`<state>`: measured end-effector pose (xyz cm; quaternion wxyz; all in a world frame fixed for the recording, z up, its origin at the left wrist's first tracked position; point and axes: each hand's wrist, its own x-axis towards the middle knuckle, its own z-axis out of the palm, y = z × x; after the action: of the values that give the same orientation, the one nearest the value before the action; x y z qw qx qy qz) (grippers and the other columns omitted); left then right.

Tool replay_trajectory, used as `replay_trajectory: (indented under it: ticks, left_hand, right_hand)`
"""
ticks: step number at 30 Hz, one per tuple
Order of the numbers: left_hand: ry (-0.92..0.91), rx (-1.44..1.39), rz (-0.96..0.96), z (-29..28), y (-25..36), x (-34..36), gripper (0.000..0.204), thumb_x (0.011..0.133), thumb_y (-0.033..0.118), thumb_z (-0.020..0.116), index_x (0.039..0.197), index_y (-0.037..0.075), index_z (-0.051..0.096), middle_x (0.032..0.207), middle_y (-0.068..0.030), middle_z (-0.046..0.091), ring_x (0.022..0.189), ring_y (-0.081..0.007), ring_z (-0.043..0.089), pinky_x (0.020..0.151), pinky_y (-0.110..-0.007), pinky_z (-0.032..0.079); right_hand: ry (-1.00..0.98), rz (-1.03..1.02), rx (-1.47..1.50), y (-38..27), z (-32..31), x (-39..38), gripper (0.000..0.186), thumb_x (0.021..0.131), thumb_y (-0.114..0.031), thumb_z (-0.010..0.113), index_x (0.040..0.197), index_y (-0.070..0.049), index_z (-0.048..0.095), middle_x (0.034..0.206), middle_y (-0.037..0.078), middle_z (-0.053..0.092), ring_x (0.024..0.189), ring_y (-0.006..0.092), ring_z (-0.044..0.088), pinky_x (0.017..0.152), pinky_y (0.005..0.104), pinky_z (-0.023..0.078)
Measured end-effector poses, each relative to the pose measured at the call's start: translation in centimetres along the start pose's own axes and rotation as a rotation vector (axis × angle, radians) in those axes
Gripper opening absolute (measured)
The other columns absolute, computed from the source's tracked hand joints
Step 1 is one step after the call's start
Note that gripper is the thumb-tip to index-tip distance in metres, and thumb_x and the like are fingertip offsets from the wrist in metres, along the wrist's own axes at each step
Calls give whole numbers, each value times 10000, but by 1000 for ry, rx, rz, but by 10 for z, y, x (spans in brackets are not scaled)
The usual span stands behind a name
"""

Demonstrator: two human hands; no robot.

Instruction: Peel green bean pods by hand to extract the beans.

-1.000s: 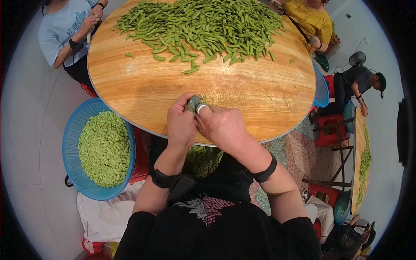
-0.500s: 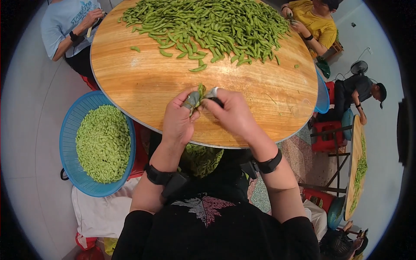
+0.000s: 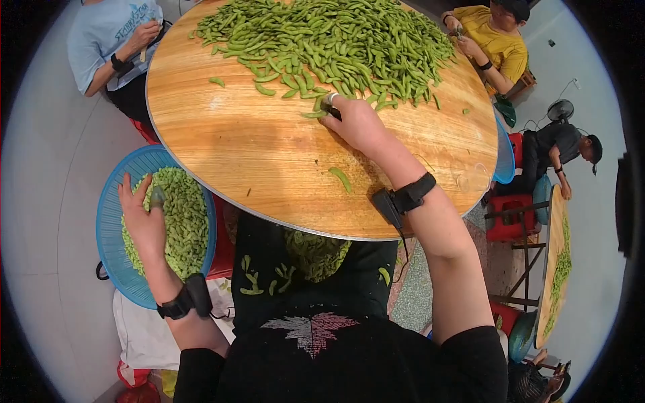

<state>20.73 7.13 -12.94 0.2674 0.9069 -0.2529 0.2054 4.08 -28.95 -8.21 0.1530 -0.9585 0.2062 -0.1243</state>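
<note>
My left hand (image 3: 144,215) is open, fingers apart, over a blue plastic basket (image 3: 107,225) of shelled green beans (image 3: 181,228); its thumb wears a grey cover. My right hand (image 3: 356,124) reaches across the round wooden table (image 3: 235,161) to the front of the heap of green pods (image 3: 336,47), its thumb and forefinger closed on a pod (image 3: 312,115), with a pale band on one finger. A loose pod (image 3: 340,178) lies nearer the table's front edge. Empty pods (image 3: 316,262) are piled in my lap below the table.
A person in light blue (image 3: 101,40) is at the upper left, another in yellow (image 3: 497,47) at the upper right. A dark-clothed person (image 3: 557,148) sits by a second table (image 3: 557,269) on the right, beside red stools (image 3: 507,215) and a fan (image 3: 561,107).
My hands were together at the table's front holding a pod. They have separated: the left moved left over the basket and opened, the right moved forward to the heap.
</note>
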Motion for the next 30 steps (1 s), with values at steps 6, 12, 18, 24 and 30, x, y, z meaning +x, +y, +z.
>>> replay_trajectory:
  ticks: [6, 12, 18, 24, 30]
  left_hand:
    - [-471, -1243, -228, 9, 119, -16, 358, 817, 19, 564, 1175, 24, 552, 1080, -59, 567, 920, -146, 546, 804, -269, 447]
    - [-889, -1863, -551, 47, 193, -26, 225, 856, 35, 542, 1071, -20, 577, 854, -14, 567, 692, -69, 487, 610, -215, 397]
    - [-754, -1889, -520, 48, 203, -34, 158, 857, 40, 552, 989, -23, 611, 788, 0, 580, 645, -45, 453, 587, -197, 357]
    - [-684, -1759, -397, 48, 211, -44, 139, 863, 46, 551, 975, -7, 615, 810, 11, 590, 678, -46, 485, 614, -194, 381]
    - [-936, -2018, -546, 43, 208, -42, 121, 887, 86, 522, 938, 9, 599, 783, 12, 572, 670, -54, 481, 600, -203, 388]
  right_hand:
    - [-7, -81, 190, -15, -3, -29, 210, 834, -191, 621, 888, 7, 579, 603, 94, 556, 545, 210, 543, 515, 337, 425]
    - [-200, 208, 895, -48, -17, -87, 191, 907, -214, 545, 844, -39, 587, 603, -47, 470, 541, 37, 408, 483, 198, 326]
    - [-392, 327, 1348, -55, -28, -112, 223, 958, -202, 423, 819, -48, 507, 608, -38, 446, 512, 39, 353, 462, 197, 272]
    - [-275, 289, 1279, -48, -11, -122, 192, 953, -170, 432, 843, -47, 530, 618, -31, 455, 509, 40, 344, 459, 193, 270]
    - [-299, 395, 1441, -58, -18, -131, 164, 941, -144, 454, 836, -58, 545, 621, -40, 458, 498, 26, 341, 444, 184, 265]
